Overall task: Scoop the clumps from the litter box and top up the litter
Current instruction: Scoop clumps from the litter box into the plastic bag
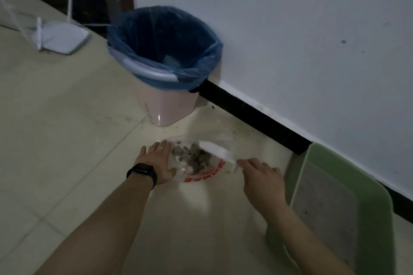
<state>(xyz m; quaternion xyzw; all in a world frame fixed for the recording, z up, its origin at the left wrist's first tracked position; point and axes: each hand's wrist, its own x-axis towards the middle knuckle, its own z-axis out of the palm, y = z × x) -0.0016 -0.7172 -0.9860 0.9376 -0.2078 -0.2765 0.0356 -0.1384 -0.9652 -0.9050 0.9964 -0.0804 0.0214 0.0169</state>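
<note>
Left hand (156, 163): fingers straight, pressing flat on the bag (201, 177) edge
Right hand (261, 176): fingers pinch the scoop (214, 150) handle, which is blurred
Clumps (194, 156): inside the bag, on the floor (67, 118)
Litter box (375, 219): floor's wall-side edge, right of both hands

Black band (141, 172) on left wrist, thin ring (161, 148) on left hand (157, 162)

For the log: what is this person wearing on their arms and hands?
No sleeves or gloves are in view. The left hand has a black band at the wrist, like a fitness tracker, and a thin ring on one finger. Nothing worn shows on the right hand.
</note>
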